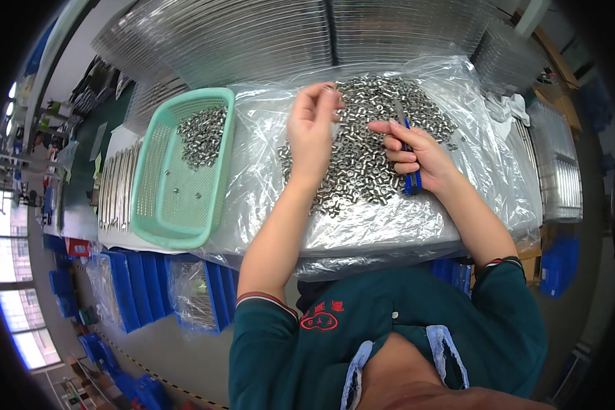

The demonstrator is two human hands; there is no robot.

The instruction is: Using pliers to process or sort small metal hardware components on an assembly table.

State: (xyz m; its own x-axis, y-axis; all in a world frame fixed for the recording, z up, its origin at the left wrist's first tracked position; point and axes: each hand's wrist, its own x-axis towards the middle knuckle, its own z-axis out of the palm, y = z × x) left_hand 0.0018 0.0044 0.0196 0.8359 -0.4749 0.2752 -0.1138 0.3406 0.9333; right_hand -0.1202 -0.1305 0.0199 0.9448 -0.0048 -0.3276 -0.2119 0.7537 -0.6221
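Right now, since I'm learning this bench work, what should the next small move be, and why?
Perhaps bring the blue-handled pliers in the right hand toward the small metal part that the left hand seems to pinch: the tool is held, but the hands are apart.

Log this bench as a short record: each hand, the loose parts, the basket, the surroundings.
Left hand: raised at the pile's far left edge, fingertips apparently pinching a small metal part
Right hand: gripping blue-handled pliers over the pile
Pile: many small shiny metal pieces on clear plastic sheeting
Basket: green, left of the pile, similar pieces mostly at its far end
Left of basket: metal rods
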